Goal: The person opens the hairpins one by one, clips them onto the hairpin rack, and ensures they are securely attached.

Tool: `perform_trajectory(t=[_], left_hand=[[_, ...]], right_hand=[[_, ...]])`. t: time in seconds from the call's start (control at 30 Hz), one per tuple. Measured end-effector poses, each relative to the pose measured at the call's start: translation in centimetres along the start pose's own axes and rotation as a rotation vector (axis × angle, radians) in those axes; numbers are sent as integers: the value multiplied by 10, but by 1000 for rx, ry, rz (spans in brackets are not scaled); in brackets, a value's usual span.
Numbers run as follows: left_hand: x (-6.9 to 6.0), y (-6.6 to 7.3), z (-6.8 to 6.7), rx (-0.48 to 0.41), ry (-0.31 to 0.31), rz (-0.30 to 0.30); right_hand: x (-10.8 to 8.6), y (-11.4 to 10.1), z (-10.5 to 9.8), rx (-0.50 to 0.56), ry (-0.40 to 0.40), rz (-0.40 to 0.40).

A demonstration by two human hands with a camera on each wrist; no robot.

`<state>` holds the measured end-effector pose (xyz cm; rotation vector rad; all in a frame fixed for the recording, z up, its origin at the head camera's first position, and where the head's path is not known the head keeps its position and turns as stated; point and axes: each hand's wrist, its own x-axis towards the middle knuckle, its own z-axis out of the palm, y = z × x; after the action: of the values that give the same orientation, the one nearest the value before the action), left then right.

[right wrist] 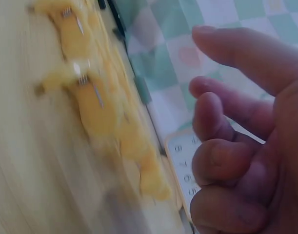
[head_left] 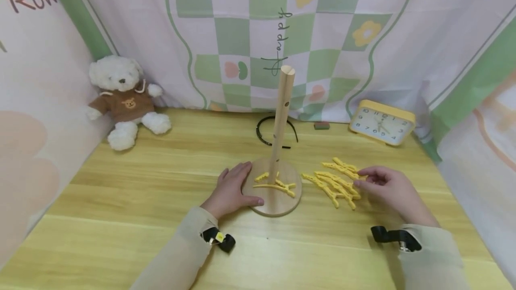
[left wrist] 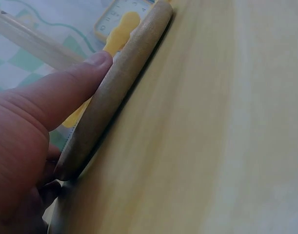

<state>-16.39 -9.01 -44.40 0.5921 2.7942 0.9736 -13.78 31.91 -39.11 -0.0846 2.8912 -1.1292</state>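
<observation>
On my head feed, the left hand (head_left: 230, 192) grips a round wooden base (head_left: 278, 208), lower centre of the frame, fingers along its left edge and thumb stretched over the near rim. A wooden post (head_left: 284, 102) rises from it, with yellow branches (head_left: 261, 186) lying about its foot. Right of centre I see a loose pile of yellow pieces (right wrist: 100, 119) on the desk (head_left: 258, 258). My right hand (head_left: 387, 187) is at their right end, forefinger and thumb spread; I cannot tell whether they touch.
</observation>
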Motion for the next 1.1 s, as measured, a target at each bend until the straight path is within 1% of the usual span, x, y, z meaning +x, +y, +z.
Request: perform_trajectory(t=[0.17,0.3,0.5,0.7,0.87,1.1], left_hand=[[0,0,-1,-3,-4,-5],[-2,1,-2,-7,-11,-14],[-1,1,-2,-5,-11,-14],[-1,0,-1,-1,-9,-7],[0,1,-1,-5,-14,-4],[-1,1,-2,-7,-16,0]], right_hand=[[1,9,-2,-44,-63,11],[3,13,2,-82,-100,-2],[7,13,9,-145,-118,-20],[7,11,13,-157,-153,-8],[5,10,14,-152,-125,-17],[4,7,11,-181,-17,-80]])
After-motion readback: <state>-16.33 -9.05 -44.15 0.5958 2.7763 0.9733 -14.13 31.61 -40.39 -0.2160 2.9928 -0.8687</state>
